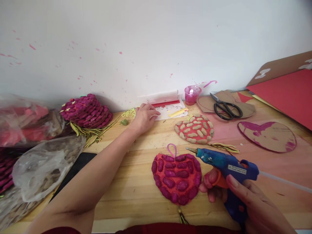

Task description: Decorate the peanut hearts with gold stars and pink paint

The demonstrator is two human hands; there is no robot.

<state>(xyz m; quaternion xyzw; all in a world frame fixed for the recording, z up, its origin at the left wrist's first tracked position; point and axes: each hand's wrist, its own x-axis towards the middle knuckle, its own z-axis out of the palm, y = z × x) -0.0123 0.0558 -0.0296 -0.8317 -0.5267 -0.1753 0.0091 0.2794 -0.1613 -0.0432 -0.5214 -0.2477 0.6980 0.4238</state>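
My right hand [243, 195] is wrapped round the handle of a blue hot glue gun [216, 159] with an orange trigger; a clear glue stick [285, 180] sticks out of its back. Its metal nozzle points left, above a heart [175, 182] covered with magenta-painted peanut shells, with a purple loop on top and a small red star at its upper left. My left hand [145, 117] reaches to the back, fingers bent and close together at the edge of a white paper sheet [164, 113]. What its fingertips hold, if anything, is hidden.
Behind lie a red heart with unpainted peanut shells [195, 130], black scissors [226, 109] on cardboard, and a pink-stained cup [192, 95]. At right is a painted cardboard heart [268, 136]. At left are stacked magenta hearts [87, 112], plastic bags [41, 169] and a black flat object [75, 170].
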